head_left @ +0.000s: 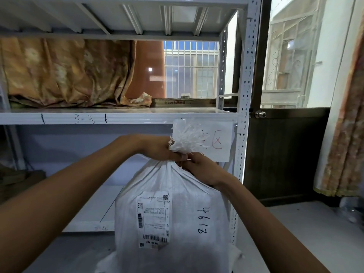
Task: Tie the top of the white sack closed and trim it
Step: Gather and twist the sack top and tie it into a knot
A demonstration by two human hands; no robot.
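A white woven sack (183,217) stands upright on the floor in front of me, with a shipping label (153,219) and handwritten digits on its face. Its top is gathered into a neck, and a frayed white tuft (187,137) fans out above it. My left hand (159,148) is clenched around the gathered neck from the left. My right hand (201,168) presses against the neck from the right, fingers pinching at the bunched fabric just under the left hand. No tie or cutting tool shows.
A white metal shelving rack (118,116) stands right behind the sack, its upright (244,107) at the right. A paper sign (220,142) hangs from the shelf edge behind the tuft. An orange cloth (65,73) lies on the shelf. A dark door (285,150) and curtain (346,134) are at the right.
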